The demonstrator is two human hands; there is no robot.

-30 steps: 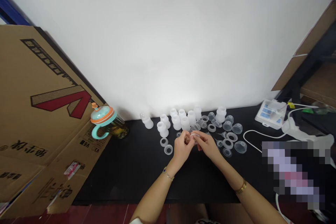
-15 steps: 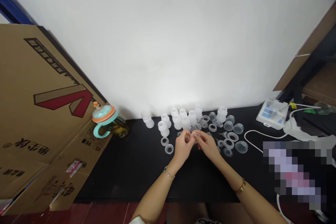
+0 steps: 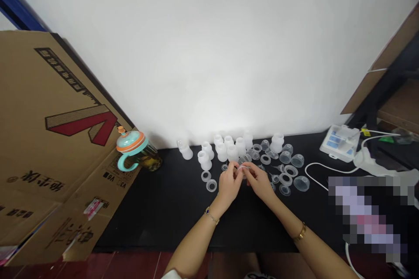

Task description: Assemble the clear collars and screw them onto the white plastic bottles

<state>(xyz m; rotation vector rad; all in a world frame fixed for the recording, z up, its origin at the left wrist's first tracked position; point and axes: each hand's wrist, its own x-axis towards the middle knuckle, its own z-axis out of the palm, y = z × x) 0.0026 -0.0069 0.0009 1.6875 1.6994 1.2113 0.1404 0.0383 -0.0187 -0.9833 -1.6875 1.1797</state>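
My left hand and my right hand meet above the black table, fingertips pinched together. Between them is a small whitish bottle collar ring, mostly covered by the fingers; whether anything sits inside it I cannot tell. Behind the hands stand several small milky-white baby bottles without tops. One bottle with a clear cap stands apart on the left. Two loose collar rings lie left of my left hand. Right of my right hand are more rings, soft clear teats and clear dome caps.
At the left, a large cardboard box leans beside a lidded jug with a turquoise handle. A white case with blue compartments and a white cable lie at the right. A white wall rises behind the black table.
Both hands stay in nearly the same spot, fingers shifting slightly around the collar ring. The view has moved very slightly; the bottles and loose parts have not been moved.
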